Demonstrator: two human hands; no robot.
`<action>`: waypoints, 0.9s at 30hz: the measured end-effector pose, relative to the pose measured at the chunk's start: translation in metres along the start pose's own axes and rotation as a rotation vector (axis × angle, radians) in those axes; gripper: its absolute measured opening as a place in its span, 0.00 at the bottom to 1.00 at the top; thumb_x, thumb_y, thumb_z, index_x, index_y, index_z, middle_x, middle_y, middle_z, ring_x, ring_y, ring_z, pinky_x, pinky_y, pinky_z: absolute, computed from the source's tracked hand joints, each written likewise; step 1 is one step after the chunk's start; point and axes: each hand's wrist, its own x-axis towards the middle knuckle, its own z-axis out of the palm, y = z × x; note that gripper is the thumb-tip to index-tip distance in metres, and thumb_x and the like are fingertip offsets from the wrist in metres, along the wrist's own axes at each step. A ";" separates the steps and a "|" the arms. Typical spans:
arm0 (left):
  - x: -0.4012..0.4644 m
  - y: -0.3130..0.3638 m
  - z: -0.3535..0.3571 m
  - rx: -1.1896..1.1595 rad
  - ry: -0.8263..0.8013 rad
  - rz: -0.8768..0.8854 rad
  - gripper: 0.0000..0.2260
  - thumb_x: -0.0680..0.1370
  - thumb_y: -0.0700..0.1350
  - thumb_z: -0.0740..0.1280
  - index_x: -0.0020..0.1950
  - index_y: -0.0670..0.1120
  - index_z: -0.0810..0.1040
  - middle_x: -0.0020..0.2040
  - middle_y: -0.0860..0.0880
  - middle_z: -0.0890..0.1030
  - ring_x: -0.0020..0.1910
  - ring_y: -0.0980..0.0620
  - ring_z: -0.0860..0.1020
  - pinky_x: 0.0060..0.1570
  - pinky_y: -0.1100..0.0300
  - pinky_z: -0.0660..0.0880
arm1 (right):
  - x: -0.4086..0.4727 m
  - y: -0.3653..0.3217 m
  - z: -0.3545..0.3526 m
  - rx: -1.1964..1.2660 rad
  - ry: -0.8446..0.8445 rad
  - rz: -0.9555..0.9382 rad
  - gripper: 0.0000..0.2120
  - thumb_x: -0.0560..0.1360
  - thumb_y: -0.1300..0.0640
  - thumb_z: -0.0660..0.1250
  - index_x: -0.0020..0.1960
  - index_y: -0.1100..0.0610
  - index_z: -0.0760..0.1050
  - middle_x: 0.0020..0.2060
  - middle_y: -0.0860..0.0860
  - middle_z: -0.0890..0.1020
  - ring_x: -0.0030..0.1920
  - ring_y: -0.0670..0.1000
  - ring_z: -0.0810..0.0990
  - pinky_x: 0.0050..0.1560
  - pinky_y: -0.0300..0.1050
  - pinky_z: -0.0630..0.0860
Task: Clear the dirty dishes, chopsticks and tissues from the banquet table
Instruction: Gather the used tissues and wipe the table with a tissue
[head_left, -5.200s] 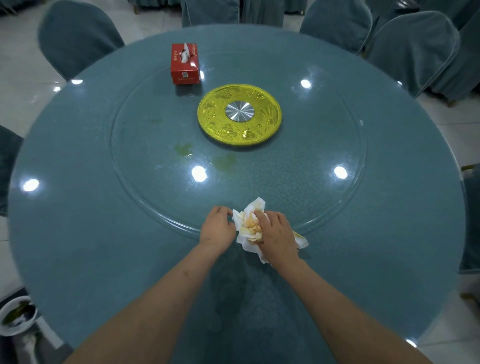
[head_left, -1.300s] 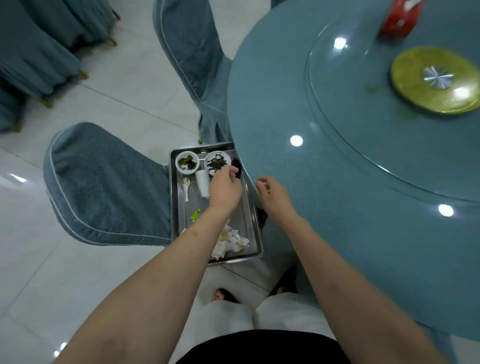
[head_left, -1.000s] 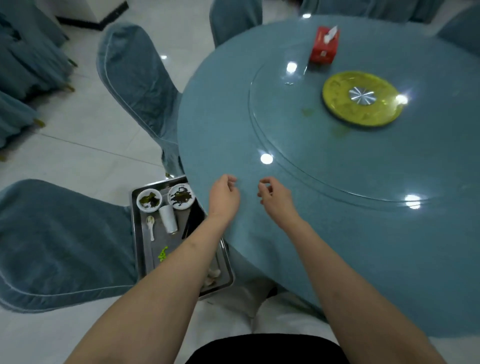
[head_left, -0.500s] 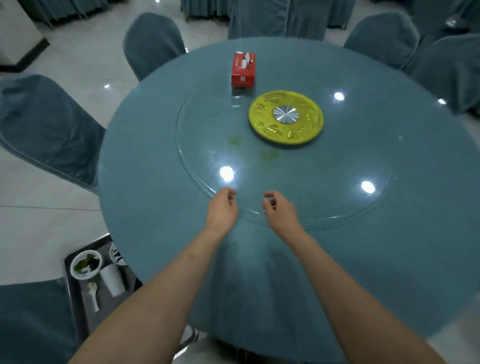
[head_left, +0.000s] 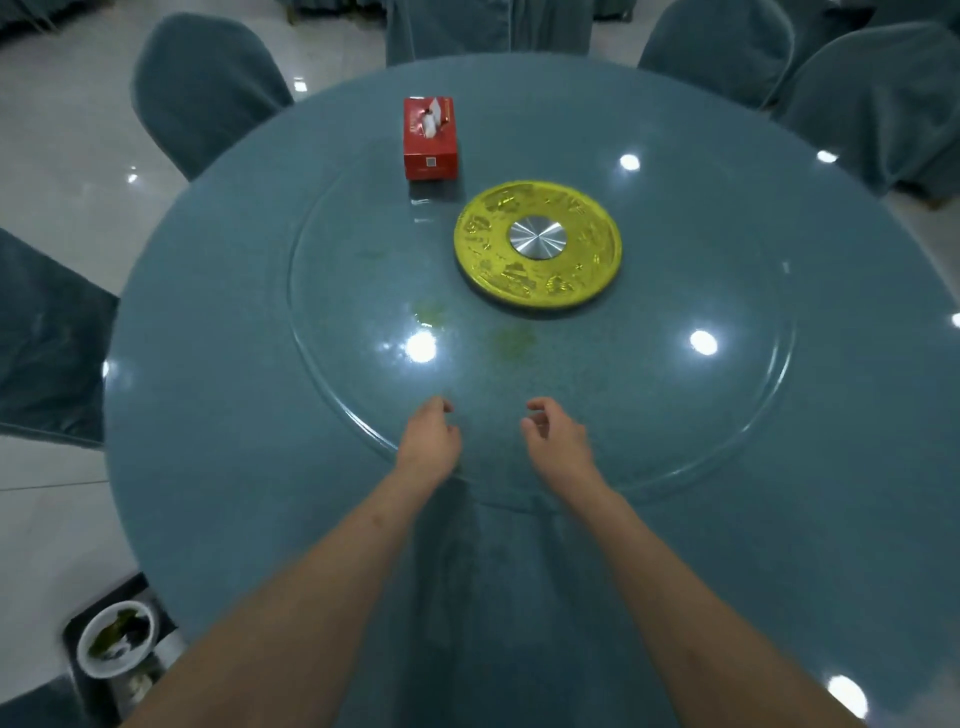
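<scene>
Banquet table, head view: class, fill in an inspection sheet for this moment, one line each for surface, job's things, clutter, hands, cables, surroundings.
Surface: round blue table under a glass turntable; greenish stains on the glass.
Job's things: dirty bowl in a tray on the floor, lower left; none seen on the table.
Clutter: red tissue box, gold disc.
Hands: left hand and right hand loosely curled, empty, over the turntable's near edge.
Cables: nothing seen.
Surroundings: covered chairs, glossy tiled floor.

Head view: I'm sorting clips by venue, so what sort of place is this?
Most likely a restaurant banquet hall. A big round table carries a glass turntable with a gold centre disc, fabric-covered chairs ring it, and a red tissue box stands on it.
</scene>
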 end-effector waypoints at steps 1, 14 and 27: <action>0.002 -0.003 0.002 0.053 -0.002 0.008 0.17 0.80 0.38 0.60 0.68 0.43 0.74 0.65 0.41 0.78 0.63 0.40 0.76 0.61 0.51 0.72 | 0.003 0.001 0.001 0.011 0.007 0.004 0.14 0.82 0.58 0.65 0.66 0.58 0.76 0.52 0.52 0.81 0.49 0.49 0.78 0.51 0.38 0.69; -0.002 0.009 0.012 0.384 0.006 0.100 0.14 0.81 0.38 0.59 0.65 0.46 0.75 0.52 0.45 0.84 0.52 0.42 0.82 0.47 0.53 0.72 | 0.012 0.009 -0.012 0.049 0.075 0.080 0.13 0.81 0.58 0.65 0.65 0.57 0.77 0.48 0.50 0.80 0.50 0.51 0.79 0.57 0.45 0.74; 0.016 -0.001 -0.031 0.047 0.053 0.030 0.17 0.80 0.38 0.56 0.64 0.49 0.75 0.60 0.49 0.82 0.53 0.42 0.80 0.49 0.50 0.79 | 0.015 -0.005 -0.011 0.107 0.036 0.065 0.12 0.83 0.56 0.63 0.66 0.52 0.75 0.51 0.47 0.80 0.52 0.48 0.79 0.55 0.43 0.75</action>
